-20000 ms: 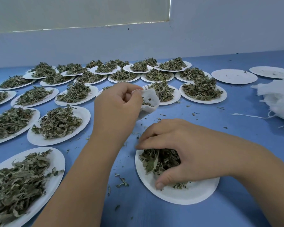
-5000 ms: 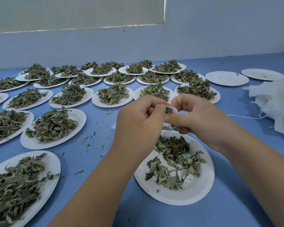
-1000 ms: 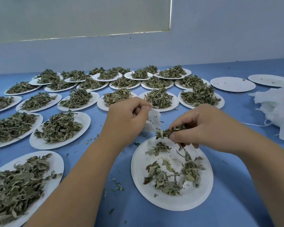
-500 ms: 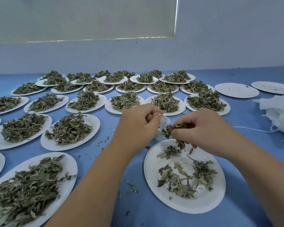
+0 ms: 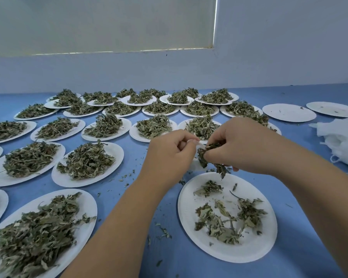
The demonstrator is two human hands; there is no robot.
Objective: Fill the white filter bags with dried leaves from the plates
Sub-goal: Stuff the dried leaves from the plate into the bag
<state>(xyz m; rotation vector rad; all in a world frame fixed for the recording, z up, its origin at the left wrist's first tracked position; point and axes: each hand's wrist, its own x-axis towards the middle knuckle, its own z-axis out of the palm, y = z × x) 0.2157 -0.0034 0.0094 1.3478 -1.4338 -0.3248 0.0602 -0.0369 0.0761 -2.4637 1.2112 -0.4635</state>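
Head view. Pinching the mouth of a white filter bag (image 5: 200, 145) between the curled fingers (image 5: 186, 140) of the left hand (image 5: 169, 155), just above the far rim of the nearest paper plate (image 5: 227, 252). Hard to say how wide the mouth gapes, with most of the bag hidden behind the knuckles.

Gripping a clump of dried leaves (image 5: 203, 156) in the bunched fingers (image 5: 215, 155) of the right hand (image 5: 243, 145), pressed right up against the bag's mouth, with a few leaves dangling below the fingertips toward the plate. Beneath the right fingers, only a thin scatter of leaves on that plate.

Probably feather-light and limp, that bag: thin fabric, apt to collapse without support. Best taken at the rim, thumb against forefinger, and held spread. Brittle and springy, the leaves: likely to crumble under a hard squeeze and shed flakes, as on the blue surface (image 5: 169, 247) under the left wrist. Best taken in small loose pinches and eased in past the fingertips, not rammed.

Beyond and to the left of the left fingers, many full plates (image 5: 87, 160). Well to the right of the right fingers, two nearly bare plates (image 5: 288, 112) and a heap of spare filter bags (image 5: 343, 140).
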